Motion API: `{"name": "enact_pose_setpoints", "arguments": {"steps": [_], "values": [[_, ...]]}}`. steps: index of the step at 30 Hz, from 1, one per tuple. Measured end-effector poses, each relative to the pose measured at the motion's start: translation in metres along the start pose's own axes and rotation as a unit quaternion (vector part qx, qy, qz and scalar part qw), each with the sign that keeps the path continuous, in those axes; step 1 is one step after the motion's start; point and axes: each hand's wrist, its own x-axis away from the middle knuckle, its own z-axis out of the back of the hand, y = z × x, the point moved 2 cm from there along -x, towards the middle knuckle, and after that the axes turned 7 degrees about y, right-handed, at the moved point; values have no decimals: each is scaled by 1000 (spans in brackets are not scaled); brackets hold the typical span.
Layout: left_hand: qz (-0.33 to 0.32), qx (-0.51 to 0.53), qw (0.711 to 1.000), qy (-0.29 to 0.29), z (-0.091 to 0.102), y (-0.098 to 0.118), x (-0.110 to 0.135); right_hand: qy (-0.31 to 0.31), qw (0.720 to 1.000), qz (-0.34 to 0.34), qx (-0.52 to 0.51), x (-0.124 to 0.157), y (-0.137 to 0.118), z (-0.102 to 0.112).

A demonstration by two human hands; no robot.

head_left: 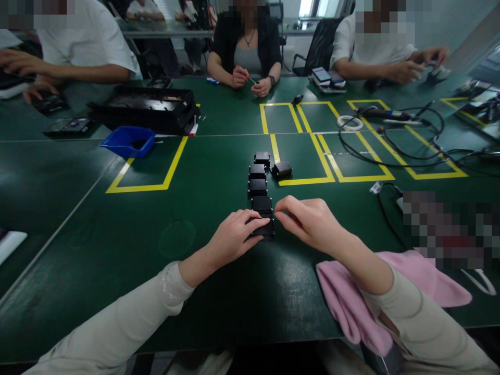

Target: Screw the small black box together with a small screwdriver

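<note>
A column of several small black boxes with bright metal bits along their sides runs away from me across the green table. My left hand holds the nearest black box, fingers across its top and thumb at its near edge. Just to the right of the column, my right hand is closed in a pinch by the side of the boxes. Whatever lies between its fingertips is hidden or too small to make out. One more black box sits askew to the right of the column's far end.
Yellow tape rectangles mark the green table. At left are a blue scoop-shaped tray and a black bin. Looped black cables lie at right, above a pink cloth under my right forearm. Several people sit opposite, one holding a screwdriver.
</note>
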Motion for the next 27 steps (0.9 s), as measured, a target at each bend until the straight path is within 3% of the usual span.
{"name": "enact_pose_setpoints", "arguments": {"steps": [27], "values": [[26,-4,1000,-1,1,-4,-6,15,999,-1,36,0,2,-4]]}}
